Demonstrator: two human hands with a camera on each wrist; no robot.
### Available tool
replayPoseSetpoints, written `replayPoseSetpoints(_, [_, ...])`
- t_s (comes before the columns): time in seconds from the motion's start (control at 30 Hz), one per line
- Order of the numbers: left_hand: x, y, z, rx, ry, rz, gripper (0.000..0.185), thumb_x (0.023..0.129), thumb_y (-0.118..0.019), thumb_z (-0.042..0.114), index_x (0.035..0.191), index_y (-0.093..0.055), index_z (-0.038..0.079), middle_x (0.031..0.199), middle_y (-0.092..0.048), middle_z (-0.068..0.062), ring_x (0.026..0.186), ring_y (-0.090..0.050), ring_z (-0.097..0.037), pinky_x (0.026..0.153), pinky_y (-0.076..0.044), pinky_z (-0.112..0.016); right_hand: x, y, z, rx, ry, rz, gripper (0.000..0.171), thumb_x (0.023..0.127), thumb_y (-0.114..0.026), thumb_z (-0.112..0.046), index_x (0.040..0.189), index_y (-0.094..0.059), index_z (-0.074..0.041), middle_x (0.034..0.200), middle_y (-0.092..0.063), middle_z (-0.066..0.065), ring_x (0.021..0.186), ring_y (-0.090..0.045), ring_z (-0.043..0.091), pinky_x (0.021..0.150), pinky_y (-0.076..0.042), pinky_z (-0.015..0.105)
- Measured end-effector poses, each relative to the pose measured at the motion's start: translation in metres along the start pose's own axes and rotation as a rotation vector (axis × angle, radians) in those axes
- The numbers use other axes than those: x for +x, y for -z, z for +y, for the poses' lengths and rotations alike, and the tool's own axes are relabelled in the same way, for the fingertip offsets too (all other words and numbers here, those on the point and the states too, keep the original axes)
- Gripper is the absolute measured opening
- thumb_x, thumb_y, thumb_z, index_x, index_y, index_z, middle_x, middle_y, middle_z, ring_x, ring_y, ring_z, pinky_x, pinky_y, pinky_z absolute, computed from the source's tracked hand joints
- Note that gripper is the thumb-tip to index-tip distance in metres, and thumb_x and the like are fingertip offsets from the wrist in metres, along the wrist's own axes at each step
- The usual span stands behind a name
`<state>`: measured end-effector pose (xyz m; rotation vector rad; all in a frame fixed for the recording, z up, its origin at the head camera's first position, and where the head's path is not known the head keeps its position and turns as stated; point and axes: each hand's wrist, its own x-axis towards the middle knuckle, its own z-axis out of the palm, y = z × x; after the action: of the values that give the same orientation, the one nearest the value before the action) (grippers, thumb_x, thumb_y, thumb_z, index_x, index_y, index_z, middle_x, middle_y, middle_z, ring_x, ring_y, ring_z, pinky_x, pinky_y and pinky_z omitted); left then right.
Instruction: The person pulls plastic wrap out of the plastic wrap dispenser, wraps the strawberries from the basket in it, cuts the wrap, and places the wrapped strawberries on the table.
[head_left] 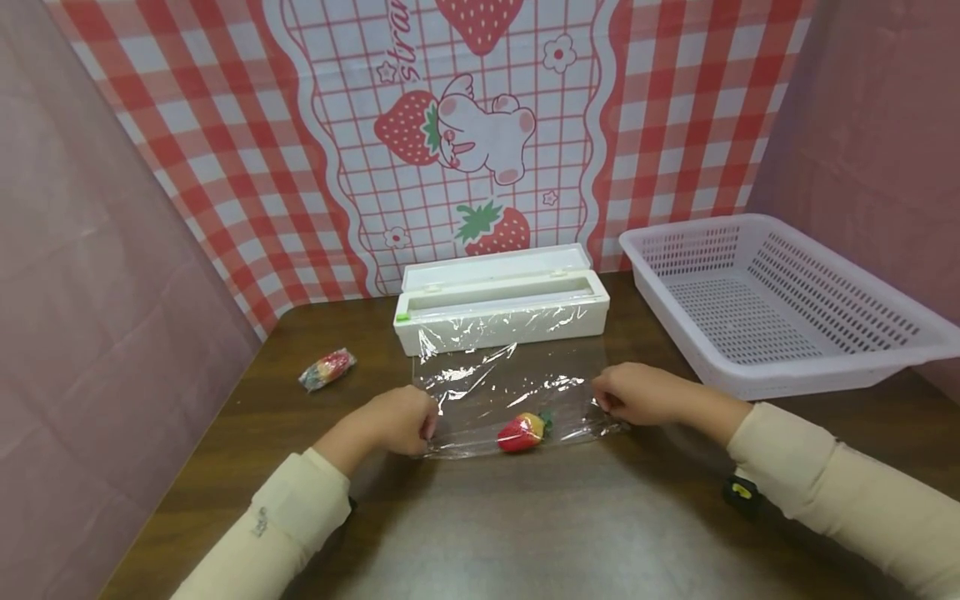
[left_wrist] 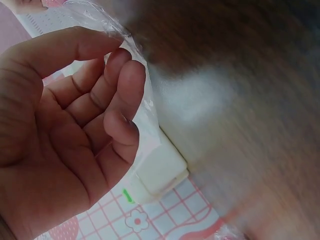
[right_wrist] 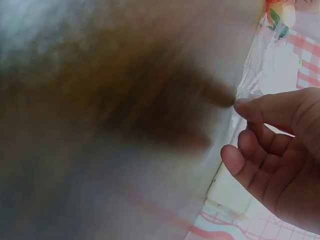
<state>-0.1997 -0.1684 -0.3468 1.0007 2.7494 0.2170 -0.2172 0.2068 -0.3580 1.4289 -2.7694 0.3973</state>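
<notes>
A sheet of clear cling film [head_left: 510,387] runs from the white dispenser box [head_left: 501,308] toward me across the brown table [head_left: 570,525]. A red and yellow toy strawberry [head_left: 522,432] lies on the film's near edge. My left hand [head_left: 397,421] pinches the film's left edge between thumb and fingers; the left wrist view shows the film [left_wrist: 112,25] at my fingertips [left_wrist: 125,70]. My right hand [head_left: 633,393] pinches the right edge, and the right wrist view shows the film [right_wrist: 255,65] held at my thumb tip [right_wrist: 245,106].
A film-wrapped toy fruit [head_left: 327,368] lies on the table to the left. A white plastic basket [head_left: 772,300] stands at the back right, with nothing in it. A strawberry-print cloth [head_left: 465,125] hangs behind, and pink walls close both sides.
</notes>
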Motion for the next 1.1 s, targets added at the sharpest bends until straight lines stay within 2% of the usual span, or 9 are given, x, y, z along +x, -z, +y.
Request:
replayPoseSetpoints(0.17, [-0.004, 0.004, -0.001, 0.001, 0.005, -0.008, 0.024, 0.060, -0.065, -0.004, 0.059, -0.054, 0.017, 0.058, -0.049, 0.009, 0.055, -0.046, -0.008, 0.049, -0.040, -0.024, -0.004, 0.006, -0.001, -0.057, -0.020, -0.011, 0.029, 0.070, -0.063, 0.013, 0.068, -0.057, -0.015, 0.067, -0.050, -0.010, 0.063, -0.047, 0.005, 0.056, -0.045, 0.024])
replayPoseSetpoints(0.23, [-0.007, 0.009, 0.001, -0.002, 0.019, 0.019, 0.024, 0.062, -0.066, -0.006, 0.062, -0.056, 0.017, 0.059, -0.049, 0.009, 0.056, -0.046, -0.008, 0.050, -0.041, -0.025, -0.005, 0.011, -0.005, -0.095, -0.040, 0.015, 0.029, 0.070, -0.063, 0.013, 0.068, -0.057, -0.015, 0.068, -0.050, -0.009, 0.063, -0.047, 0.006, 0.056, -0.044, 0.025])
replayPoseSetpoints(0.33, [-0.006, 0.013, 0.012, 0.006, -0.002, 0.152, 0.021, 0.069, -0.069, -0.005, 0.070, -0.061, 0.015, 0.064, -0.052, 0.008, 0.060, -0.049, -0.009, 0.053, -0.044, -0.025, -0.003, 0.017, -0.017, -0.098, -0.008, 0.110, 0.027, 0.070, -0.068, 0.010, 0.072, -0.058, -0.014, 0.071, -0.049, -0.008, 0.065, -0.047, 0.007, 0.056, -0.045, 0.025])
replayPoseSetpoints(0.43, [0.002, 0.011, 0.033, 0.038, -0.124, 0.332, 0.013, 0.075, -0.072, 0.000, 0.076, -0.065, 0.012, 0.069, -0.058, 0.005, 0.064, -0.055, -0.011, 0.058, -0.048, -0.026, 0.006, 0.014, -0.033, -0.044, 0.101, 0.175, 0.025, 0.069, -0.072, 0.009, 0.078, -0.059, -0.011, 0.075, -0.051, -0.006, 0.068, -0.049, 0.008, 0.059, -0.046, 0.025])
replayPoseSetpoints(0.5, [0.010, 0.006, 0.050, 0.062, -0.217, 0.393, 0.009, 0.078, -0.073, 0.003, 0.080, -0.069, 0.011, 0.074, -0.062, 0.003, 0.068, -0.058, -0.013, 0.061, -0.050, -0.026, 0.014, 0.009, -0.043, -0.026, 0.187, 0.181, 0.024, 0.070, -0.073, 0.006, 0.083, -0.061, -0.010, 0.080, -0.055, -0.004, 0.072, -0.053, 0.009, 0.063, -0.049, 0.026])
replayPoseSetpoints(0.6, [0.022, -0.001, 0.070, 0.095, -0.279, 0.361, 0.007, 0.081, -0.074, 0.011, 0.088, -0.072, 0.011, 0.080, -0.066, 0.002, 0.071, -0.060, -0.013, 0.062, -0.051, -0.025, 0.025, -0.001, -0.055, -0.055, 0.266, 0.151, 0.026, 0.070, -0.077, 0.001, 0.089, -0.062, -0.009, 0.085, -0.057, -0.001, 0.078, -0.056, 0.012, 0.069, -0.052, 0.028])
replayPoseSetpoints(0.8, [0.035, -0.010, 0.085, 0.199, -0.230, 0.221, 0.019, 0.081, -0.080, 0.026, 0.094, -0.072, 0.015, 0.084, -0.064, 0.007, 0.071, -0.057, -0.007, 0.060, -0.048, -0.020, 0.039, -0.016, -0.059, -0.100, 0.264, 0.097, 0.031, 0.071, -0.084, -0.008, 0.092, -0.062, -0.009, 0.087, -0.056, -0.002, 0.082, -0.056, 0.013, 0.077, -0.052, 0.029])
replayPoseSetpoints(0.93, [0.040, -0.012, 0.082, 0.183, -0.245, 0.238, 0.014, 0.079, -0.080, 0.019, 0.089, -0.071, 0.015, 0.081, -0.063, 0.006, 0.072, -0.059, -0.008, 0.061, -0.049, -0.019, 0.046, -0.019, -0.058, -0.083, 0.248, 0.091, 0.028, 0.072, -0.084, -0.010, 0.088, -0.060, -0.011, 0.084, -0.059, -0.004, 0.080, -0.056, 0.011, 0.074, -0.052, 0.027])
replayPoseSetpoints(1.1, [0.047, -0.008, 0.072, 0.069, -0.297, 0.267, 0.012, 0.078, -0.076, 0.006, 0.089, -0.074, 0.009, 0.083, -0.069, 0.001, 0.076, -0.063, -0.013, 0.070, -0.052, -0.022, 0.052, -0.014, -0.053, -0.024, 0.228, 0.103, 0.020, 0.075, -0.078, -0.004, 0.083, -0.062, -0.012, 0.078, -0.063, -0.006, 0.075, -0.059, 0.009, 0.070, -0.052, 0.026])
